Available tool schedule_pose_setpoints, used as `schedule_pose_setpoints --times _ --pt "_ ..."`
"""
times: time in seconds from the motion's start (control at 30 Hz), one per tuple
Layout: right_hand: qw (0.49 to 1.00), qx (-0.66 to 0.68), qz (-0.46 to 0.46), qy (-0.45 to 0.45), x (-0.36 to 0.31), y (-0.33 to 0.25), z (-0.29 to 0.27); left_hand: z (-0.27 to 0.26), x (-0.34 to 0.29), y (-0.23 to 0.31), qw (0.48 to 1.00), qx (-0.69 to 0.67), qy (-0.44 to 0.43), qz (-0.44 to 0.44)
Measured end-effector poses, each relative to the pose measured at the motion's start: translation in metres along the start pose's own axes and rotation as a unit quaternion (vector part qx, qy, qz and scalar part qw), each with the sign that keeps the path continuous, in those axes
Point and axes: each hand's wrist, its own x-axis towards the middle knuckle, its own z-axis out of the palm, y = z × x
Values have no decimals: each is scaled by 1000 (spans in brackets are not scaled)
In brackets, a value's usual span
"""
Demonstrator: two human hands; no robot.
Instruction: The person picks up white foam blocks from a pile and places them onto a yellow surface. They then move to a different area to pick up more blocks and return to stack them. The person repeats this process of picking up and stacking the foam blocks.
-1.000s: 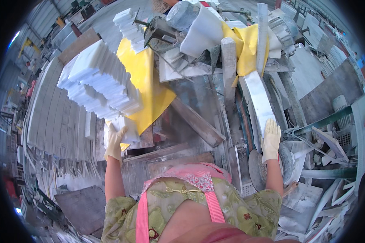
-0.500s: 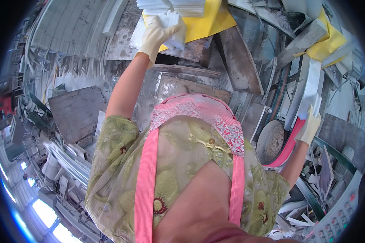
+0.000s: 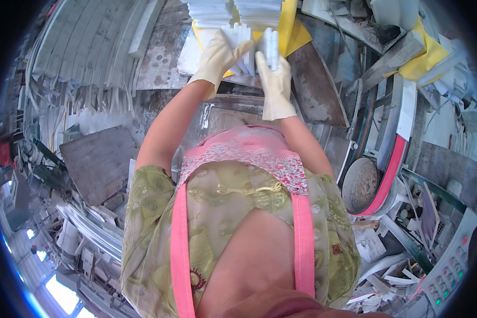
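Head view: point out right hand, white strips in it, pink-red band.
Right hand (image 3: 276, 85): head view, glove's middle.
White strips (image 3: 271, 47): head view, bundle's middle.
Pink-red band (image 3: 392, 172): head view, along its length.

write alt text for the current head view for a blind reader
A gloved right hand holds a few white strips; beside it, the gloved left hand touches a similar bundle. White stacks and yellow sheeting lie beyond; the wearer's pink apron shows below.

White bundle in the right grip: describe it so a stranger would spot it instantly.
From the pink apron, look up to the right end of the yellow sheet. Just left of that, the right grip holds the white bundle of slim strips. It is narrower than the white stack at the left grip.
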Motion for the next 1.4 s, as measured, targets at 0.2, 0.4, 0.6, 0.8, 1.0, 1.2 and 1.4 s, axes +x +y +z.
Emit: schedule_pose_setpoints --times 0.2,0.4,0.6,0.8,1.0,1.2,1.4 --pt "985 -83 -140 -63 -4 9 9 -23 3 15 988 -95 -105 -62" --pt "918 -262 -173 -243 24 5 -32 -18 -13 42 997 58 -38 -43" --pt "852 -366 -360 -103 80 29 -39 -7 -9 35 999 30 -21 -19" --pt "952 -170 -234 -99 80 28 -10 -5 -6 32 999 25 -23 -33" --pt "956 112 -89 -255 84 11 -31 -11 -5 34 999 19 -30 -25" --pt "883 -185 -326 -283 88 24 -39 -12 -4 38 999 16 -31 -39" --pt "869 -58 -91 -483 105 7 -58 -16 4 36 995 16 -77 -59"
